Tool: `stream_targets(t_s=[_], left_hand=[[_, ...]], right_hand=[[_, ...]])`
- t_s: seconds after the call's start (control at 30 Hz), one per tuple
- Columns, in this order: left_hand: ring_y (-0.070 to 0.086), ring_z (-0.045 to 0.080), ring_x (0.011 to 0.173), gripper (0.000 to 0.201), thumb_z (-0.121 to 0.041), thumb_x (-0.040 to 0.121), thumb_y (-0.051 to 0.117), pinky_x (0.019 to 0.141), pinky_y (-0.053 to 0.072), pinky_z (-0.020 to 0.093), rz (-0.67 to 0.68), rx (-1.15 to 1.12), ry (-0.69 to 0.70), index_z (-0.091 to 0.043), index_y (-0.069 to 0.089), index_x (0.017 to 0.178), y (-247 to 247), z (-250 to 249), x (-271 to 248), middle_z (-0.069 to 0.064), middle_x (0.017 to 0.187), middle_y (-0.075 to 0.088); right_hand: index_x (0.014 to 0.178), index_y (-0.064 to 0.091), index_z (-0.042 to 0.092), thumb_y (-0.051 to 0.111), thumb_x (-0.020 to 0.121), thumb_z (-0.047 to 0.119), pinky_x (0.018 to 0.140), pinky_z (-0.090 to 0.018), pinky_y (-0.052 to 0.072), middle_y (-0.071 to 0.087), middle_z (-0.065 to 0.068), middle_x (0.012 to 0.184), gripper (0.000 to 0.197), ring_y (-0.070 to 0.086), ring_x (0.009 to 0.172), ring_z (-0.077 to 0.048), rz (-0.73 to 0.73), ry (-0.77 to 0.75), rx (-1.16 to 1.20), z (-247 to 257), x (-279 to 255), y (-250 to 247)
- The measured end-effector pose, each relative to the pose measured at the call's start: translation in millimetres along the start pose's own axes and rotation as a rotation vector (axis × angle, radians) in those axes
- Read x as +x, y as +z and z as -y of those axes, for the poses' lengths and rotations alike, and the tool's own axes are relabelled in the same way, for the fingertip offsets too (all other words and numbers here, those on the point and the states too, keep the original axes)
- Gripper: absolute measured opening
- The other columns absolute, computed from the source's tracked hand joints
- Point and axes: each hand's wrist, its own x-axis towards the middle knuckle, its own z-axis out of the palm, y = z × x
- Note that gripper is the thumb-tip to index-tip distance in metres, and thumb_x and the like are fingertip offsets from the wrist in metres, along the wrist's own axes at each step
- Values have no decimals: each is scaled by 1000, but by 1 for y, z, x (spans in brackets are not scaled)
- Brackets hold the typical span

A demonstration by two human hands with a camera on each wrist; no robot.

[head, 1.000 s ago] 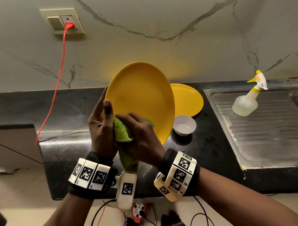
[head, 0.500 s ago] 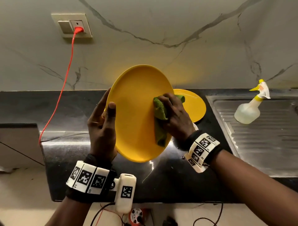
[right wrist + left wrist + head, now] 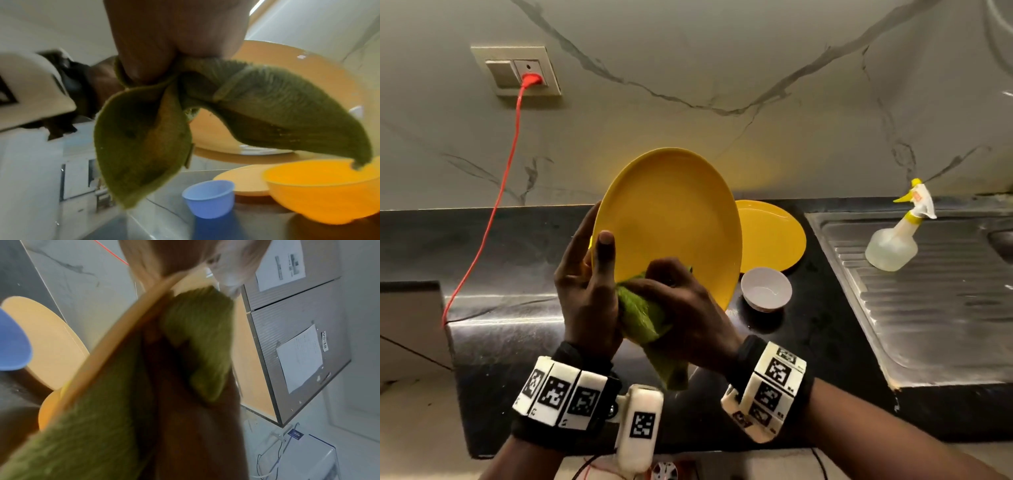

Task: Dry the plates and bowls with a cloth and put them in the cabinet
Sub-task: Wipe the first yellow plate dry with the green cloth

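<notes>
Head view shows our left hand (image 3: 585,291) gripping the stiff, slick-looking yellow plate (image 3: 671,222) by its rim above the counter (image 3: 517,246), best held there, while our right hand (image 3: 681,301) clutches the soft cloth (image 3: 643,318) against it.

The plate (image 3: 667,219) in the hands is plain yellow; the cloth (image 3: 643,318) against it is green; a second plate (image 3: 770,236) just beyond the right hand (image 3: 685,308) is yellow too, the bowl (image 3: 766,288) beside it white in the head view; the counter (image 3: 500,246) is black; the wall (image 3: 688,85) is pale grey with dark veins; the cable (image 3: 493,212) left of the left hand (image 3: 585,291) is red; the wristbands (image 3: 561,394) are white with black square markers.
</notes>
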Motion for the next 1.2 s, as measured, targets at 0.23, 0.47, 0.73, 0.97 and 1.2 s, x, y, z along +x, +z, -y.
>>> stream_targets(t_s=[0.23, 0.47, 0.73, 0.97, 1.2], left_hand=[[66, -5, 101, 51, -16, 100, 48, 75, 53, 13, -22, 36, 7, -5, 35, 149, -5, -4, 12, -34, 104, 68], [69, 3, 96, 47, -21, 101, 50, 77, 54, 21, -65, 45, 3, -7, 40, 145, -9, -7, 22, -22, 101, 73], [65, -5, 103, 44, -28, 97, 52, 80, 53, 16, -28, 63, 47, -15, 44, 138, 1, -9, 15, -34, 108, 67], [66, 27, 113, 83, -70, 73, 68, 91, 56, 52, 43, -59, -73, -24, 50, 139, 1, -15, 13, 0, 125, 68], [68, 11, 108, 71, -61, 80, 69, 77, 58, 25, -3, -59, -74, -16, 56, 133, -6, -14, 14, -11, 117, 71]], right_hand=[[118, 65, 10, 63, 92, 24, 88, -44, 55, 44, -17, 130, 29, 54, 111, -31, -175, 183, -192, -75, -4, -49], [131, 59, 15, 75, 84, 22, 89, -49, 53, 53, -11, 130, 51, 56, 110, -31, -17, 390, -131, -69, -25, -29], [120, 67, 25, 80, 78, 20, 81, -25, 51, 54, -2, 119, 44, 60, 97, -18, 19, 294, 138, 2, -21, 12], [118, 68, 8, 86, 68, 18, 85, -8, 44, 50, -15, 116, 54, 50, 100, -10, -278, 76, 130, 21, 34, 1], [125, 63, 11, 80, 76, 18, 86, -39, 53, 47, -11, 124, 53, 51, 113, -27, -10, -50, 90, 1, 1, 8]])
